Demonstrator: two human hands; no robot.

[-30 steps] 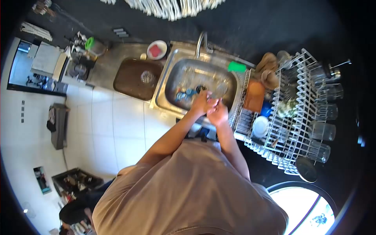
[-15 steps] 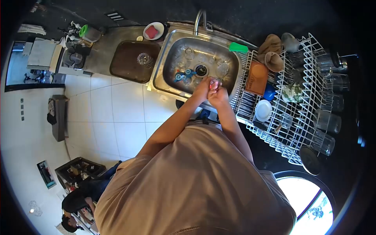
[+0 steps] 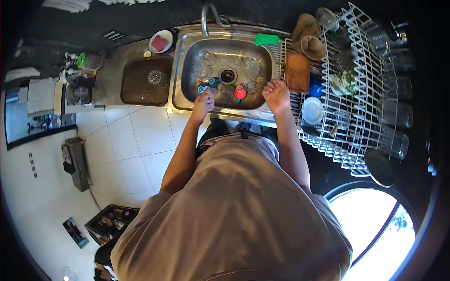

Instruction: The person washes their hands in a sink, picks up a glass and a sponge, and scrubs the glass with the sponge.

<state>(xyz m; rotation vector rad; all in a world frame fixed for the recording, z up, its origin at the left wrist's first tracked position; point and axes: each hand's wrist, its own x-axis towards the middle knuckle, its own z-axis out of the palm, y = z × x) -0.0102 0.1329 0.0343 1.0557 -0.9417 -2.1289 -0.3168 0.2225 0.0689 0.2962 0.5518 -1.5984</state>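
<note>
Over the front left of the sink (image 3: 174,96), my left hand (image 3: 201,104) has its fingers drawn together beside small blue pieces (image 3: 213,81). What it grips, if anything, is hard to make out. My right hand (image 3: 277,96) is raised at the sink's right edge, palm up, fingers loosely curled, with nothing visible in it. Between the hands, a small red rounded piece with a blue end (image 3: 240,92) rests on the sink floor. Several clear glass items lie around the drain (image 3: 228,75), among them a glass (image 3: 252,70) on the right.
A faucet (image 3: 205,21) rises behind the sink. Left stands a brown tray (image 3: 136,89) with a glass (image 3: 155,77), and a white bowl (image 3: 166,35) with a red sponge. A green cloth-like piece (image 3: 266,39) lies at the back rim. The white dish rack (image 3: 349,154) holds glassware.
My hands were together over the sink with something red between them. They are now apart, left hand by the blue pieces, right hand toward the rack; the red piece lies in the sink.
</note>
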